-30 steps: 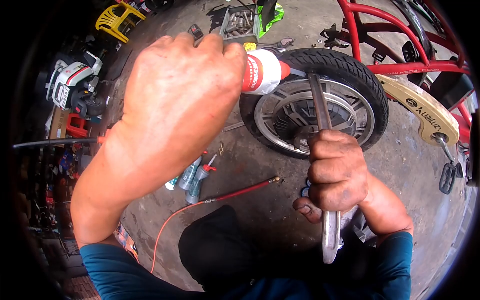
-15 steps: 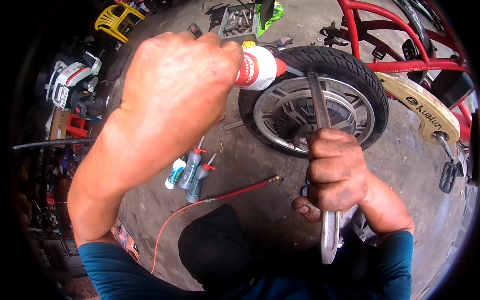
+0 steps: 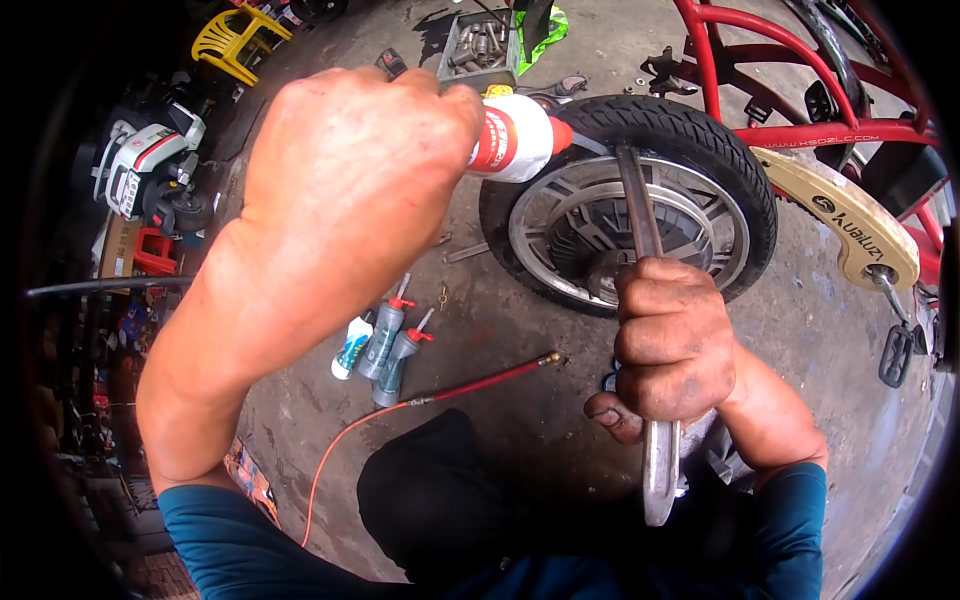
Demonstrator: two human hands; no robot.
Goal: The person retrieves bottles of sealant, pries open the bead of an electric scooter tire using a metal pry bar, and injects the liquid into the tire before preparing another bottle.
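My left hand (image 3: pixel 365 150) is closed round a red and white squeeze bottle (image 3: pixel 518 138). Its red cap and pale nozzle point right, with the tip at the edge between tyre and rim. A steel tire lever (image 3: pixel 640 205) runs through the closed fist of my right hand (image 3: pixel 672 340). The lever's far end is hooked at the bead of the black tyre (image 3: pixel 690 128), and its near end sticks out below my fist. The wheel (image 3: pixel 530 235) lies on the floor, with a dark hub motor at its centre.
Several grey bottles with red caps (image 3: pixel 382 340) stand left of an air hose (image 3: pixel 480 385). A metal parts box (image 3: pixel 478 50) sits beyond the wheel. At right is a red frame (image 3: pixel 780 135) with a beige swingarm-like part (image 3: pixel 850 215). A yellow chair (image 3: pixel 238 45) stands far left.
Almost nothing differs. Both hands keep their grip on the bottle and the tire lever, and the view has shifted very slightly.
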